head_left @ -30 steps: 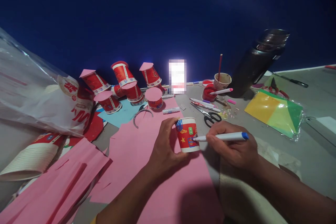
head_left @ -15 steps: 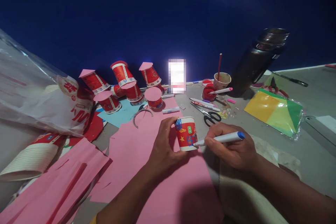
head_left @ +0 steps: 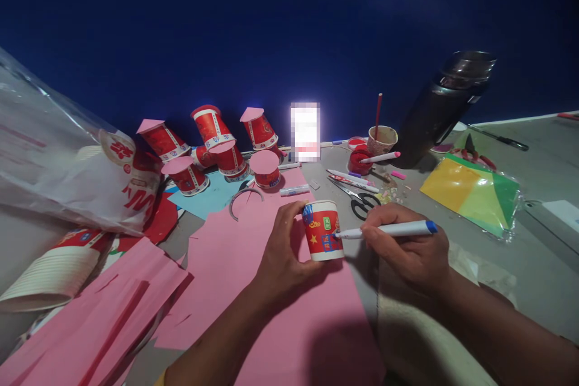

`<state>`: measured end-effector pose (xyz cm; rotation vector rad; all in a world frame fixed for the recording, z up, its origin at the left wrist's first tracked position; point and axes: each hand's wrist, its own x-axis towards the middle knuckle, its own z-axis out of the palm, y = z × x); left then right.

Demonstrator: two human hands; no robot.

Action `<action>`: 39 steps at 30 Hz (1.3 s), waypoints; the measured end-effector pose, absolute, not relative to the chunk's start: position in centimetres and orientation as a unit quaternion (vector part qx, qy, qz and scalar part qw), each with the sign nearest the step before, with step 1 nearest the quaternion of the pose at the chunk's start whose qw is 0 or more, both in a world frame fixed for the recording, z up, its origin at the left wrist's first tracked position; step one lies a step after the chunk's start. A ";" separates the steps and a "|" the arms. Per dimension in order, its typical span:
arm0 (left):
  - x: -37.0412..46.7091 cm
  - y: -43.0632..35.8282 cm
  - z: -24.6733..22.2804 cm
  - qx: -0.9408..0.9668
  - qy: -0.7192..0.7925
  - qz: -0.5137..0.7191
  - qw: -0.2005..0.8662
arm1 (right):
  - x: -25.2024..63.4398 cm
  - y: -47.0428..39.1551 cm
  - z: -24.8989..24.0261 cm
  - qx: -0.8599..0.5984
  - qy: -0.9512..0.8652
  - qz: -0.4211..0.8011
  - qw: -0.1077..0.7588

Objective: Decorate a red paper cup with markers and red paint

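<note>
Held over the pink paper (head_left: 280, 313) is a red paper cup (head_left: 322, 226) with a white rim and base, printed yellow and green figures and blue ink marks. My left hand (head_left: 284, 247) is closed around its left side, thumb below and fingers above. In my right hand (head_left: 404, 247) a white marker with a blue end (head_left: 393, 230) lies nearly level. Its tip meets, or almost meets, the cup's right side near the blue marks. Just above my right hand lie scissors with black handles (head_left: 360, 210).
Several red cups with pink paper tops (head_left: 265, 170) stand at the back left. A plastic bag (head_left: 67, 151) and stacked paper cups (head_left: 49, 277) sit left. Markers (head_left: 350, 180) lie behind the scissors. A dark flask (head_left: 446, 108) stands right, beyond a plastic-wrapped coloured packet (head_left: 473, 190).
My right hand and the marker have moved slightly right, and the marker tip is higher on the cup. The blue outline near the cup's base looks fuller. My left hand stays about still.
</note>
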<state>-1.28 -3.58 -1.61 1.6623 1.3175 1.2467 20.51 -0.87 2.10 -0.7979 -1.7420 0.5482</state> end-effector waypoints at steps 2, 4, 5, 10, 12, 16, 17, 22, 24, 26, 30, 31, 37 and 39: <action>-1.2 -3.6 -1.5 0.632 0.509 0.473 0.343 | 20.5 -0.8 2.1 -0.337 -0.734 0.230 0.543; -1.2 -3.7 -1.4 0.633 0.511 0.468 0.346 | 20.5 -0.8 2.1 -0.332 -0.738 0.227 0.541; -1.3 -3.7 -1.4 0.635 0.510 0.467 0.344 | 20.5 -0.8 2.2 -0.329 -0.741 0.225 0.541; -1.3 -3.6 -1.7 0.640 0.512 0.465 0.334 | 20.3 -0.7 2.2 -0.319 -0.749 0.213 0.540; -1.2 -3.6 -1.7 0.640 0.511 0.467 0.334 | 20.3 -0.7 2.2 -0.313 -0.753 0.209 0.540; -1.3 -3.6 -1.7 0.638 0.509 0.469 0.337 | 20.4 -0.7 2.2 -0.310 -0.762 0.206 0.530; -1.3 -3.7 -1.7 0.639 0.510 0.468 0.337 | 20.4 -0.7 2.2 -0.311 -0.764 0.209 0.525; -1.5 -3.7 -2.0 0.645 0.514 0.462 0.327 | 20.6 -0.7 2.1 -0.305 -0.778 0.231 0.498; -1.5 -3.7 -2.0 0.646 0.513 0.462 0.325 | 20.6 -0.8 2.2 -0.301 -0.779 0.237 0.496; -1.4 -3.6 -2.0 0.644 0.513 0.463 0.328 | 20.5 -0.8 2.2 -0.299 -0.779 0.239 0.497; -1.3 -3.6 -2.1 0.645 0.510 0.466 0.327 | 20.5 -0.7 2.1 -0.299 -0.777 0.247 0.496; -1.3 -3.5 -2.1 0.646 0.508 0.467 0.326 | 20.5 -0.7 2.1 -0.299 -0.776 0.251 0.496; -1.4 -3.4 -1.8 0.634 0.506 0.476 0.340 | 20.5 -0.9 1.9 -0.318 -0.745 0.310 0.499; -1.3 -3.5 -1.7 0.621 0.512 0.475 0.357 | 20.4 -0.9 1.4 -0.347 -0.696 0.365 0.511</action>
